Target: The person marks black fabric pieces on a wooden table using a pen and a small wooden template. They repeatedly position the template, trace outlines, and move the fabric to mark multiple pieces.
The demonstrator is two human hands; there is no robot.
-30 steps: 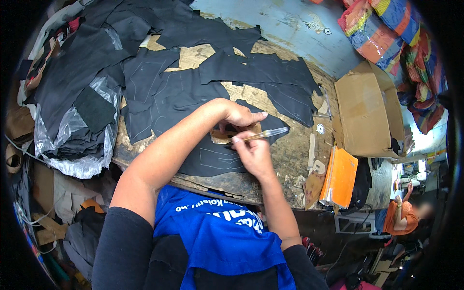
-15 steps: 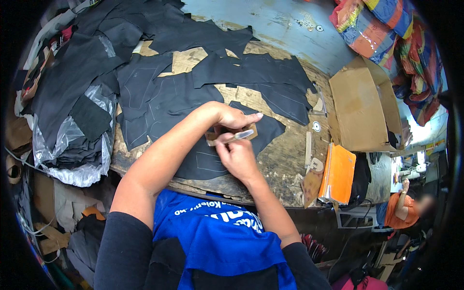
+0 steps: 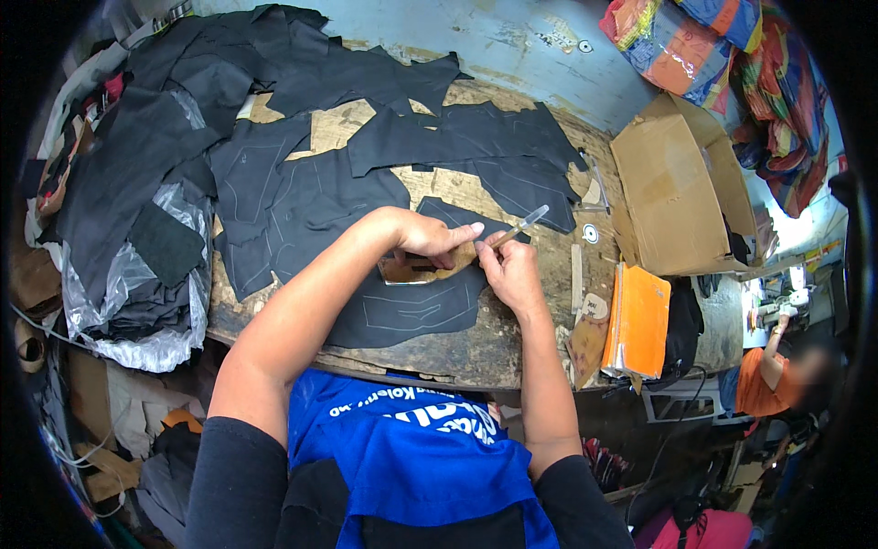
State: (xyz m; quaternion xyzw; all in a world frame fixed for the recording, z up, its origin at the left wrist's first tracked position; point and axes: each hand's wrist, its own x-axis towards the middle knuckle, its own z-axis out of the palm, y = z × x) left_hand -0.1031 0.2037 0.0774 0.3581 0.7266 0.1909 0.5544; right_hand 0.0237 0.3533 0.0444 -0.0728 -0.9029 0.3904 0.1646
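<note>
On the wooden worktable, my left hand (image 3: 433,240) presses a brown pattern template (image 3: 402,271) onto a piece of black material (image 3: 366,320). Its thumb is stretched out to the right, and the other fingers, partly hidden, rest apart on the template. My right hand (image 3: 510,273) is closed around a slim pen-like marker (image 3: 525,225) with a clear upper end, at the template's right end. The marker's tip is hidden by the fingers. Pale outlines show on the black piece in front of the template and on neighbouring black pieces (image 3: 334,201).
At left, black material (image 3: 137,156) is heaped over a clear plastic bag (image 3: 137,339). An open cardboard box (image 3: 672,183), an orange notebook (image 3: 638,320) and loose templates (image 3: 590,340) lie right. Another person in an orange shirt (image 3: 766,384) sits at far right.
My right hand has moved right and away from me with the marker, from the template's near edge to its right end. My left hand stays on the template. The view has shifted slightly.
</note>
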